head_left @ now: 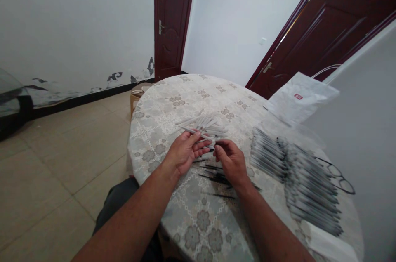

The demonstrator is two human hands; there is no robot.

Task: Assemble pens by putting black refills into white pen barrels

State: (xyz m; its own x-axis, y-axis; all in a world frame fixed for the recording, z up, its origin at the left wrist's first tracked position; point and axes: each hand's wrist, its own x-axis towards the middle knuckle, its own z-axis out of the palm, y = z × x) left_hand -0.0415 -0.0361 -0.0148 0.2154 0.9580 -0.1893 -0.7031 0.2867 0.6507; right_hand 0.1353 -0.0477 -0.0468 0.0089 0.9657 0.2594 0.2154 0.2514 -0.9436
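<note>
My left hand [185,150] is closed with thumb and index finger on a slim white stick [202,135] that looks like a pen barrel; its other fingers are loosely bent. Close beside it, my right hand [231,161] pinches at the stick's right end; whatever lies between those fingertips is too small to make out. Just beyond both hands lies a loose pile of similar white sticks [207,121]. Several thin black sticks [218,177], resembling pen refills, are scattered on the table on the near side, partly under my right hand and wrist.
The round table [173,109] wears a flowered cloth. On its right lie rows of grey, dark-tipped sticks [312,187], seemingly in clear plastic, with black-framed glasses [343,183] beside them. A white bag [305,97] stands at the far right edge, and something white [328,243] lies near right.
</note>
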